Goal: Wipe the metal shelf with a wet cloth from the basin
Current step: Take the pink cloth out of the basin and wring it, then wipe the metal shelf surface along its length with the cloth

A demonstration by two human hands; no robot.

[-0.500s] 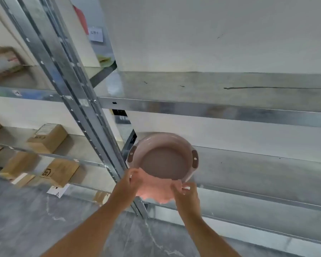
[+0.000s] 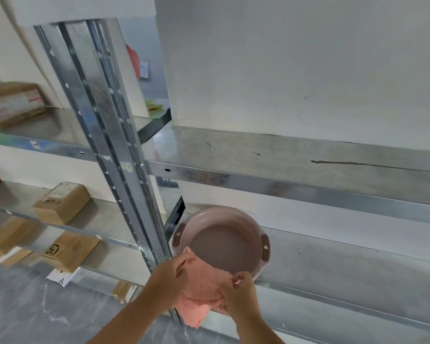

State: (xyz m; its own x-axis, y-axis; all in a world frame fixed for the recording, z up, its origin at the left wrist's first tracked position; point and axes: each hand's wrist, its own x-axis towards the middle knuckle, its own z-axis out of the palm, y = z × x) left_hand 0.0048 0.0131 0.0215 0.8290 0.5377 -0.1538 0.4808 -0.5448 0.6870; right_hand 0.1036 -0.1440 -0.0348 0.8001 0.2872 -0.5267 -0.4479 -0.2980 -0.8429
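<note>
At lower centre, my left hand (image 2: 168, 276) and right hand (image 2: 238, 292) pinch the pink cloth (image 2: 200, 291) in their fingers, just before the basin (image 2: 221, 242) on the metal shelf (image 2: 345, 274).

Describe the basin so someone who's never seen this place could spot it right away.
Find the upright metal post between the shelf bays. Just right of it, on the lower shelf, sits the basin: round, pale pink, with brown handles, the only dish among cardboard boxes.

Cloth (image 2: 201, 291) now lower, more unfurled

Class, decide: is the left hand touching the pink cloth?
Touching. The head view shows the left hand pinching the pink cloth at its upper corner.
</note>
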